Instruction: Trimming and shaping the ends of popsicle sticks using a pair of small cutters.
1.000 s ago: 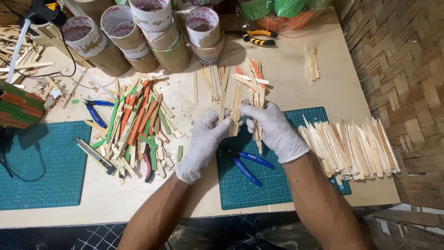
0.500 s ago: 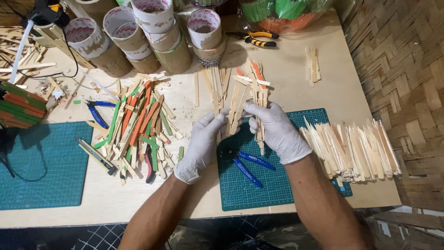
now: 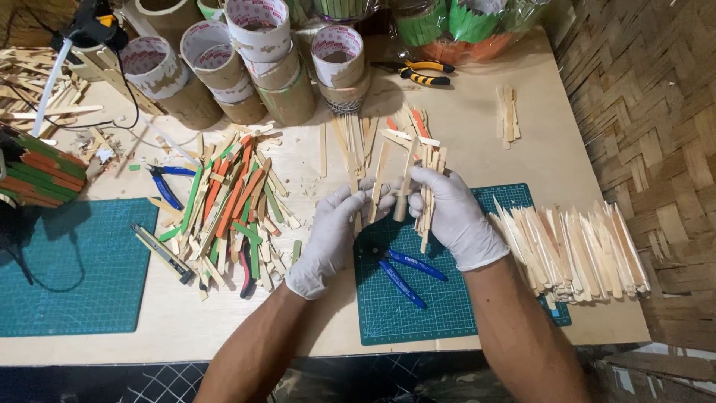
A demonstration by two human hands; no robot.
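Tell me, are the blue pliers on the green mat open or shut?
Open. The blue pliers lie flat on the green mat below both gloved hands, their two blue handles spread apart in a V.

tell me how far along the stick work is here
Looks done: a neat row of pointed plain sticks at the right of the green mat. In hand: left hand and right hand hold plain sticks upright together. Apparently left: the loose pile of painted sticks to the left, blue cutters lying idle.
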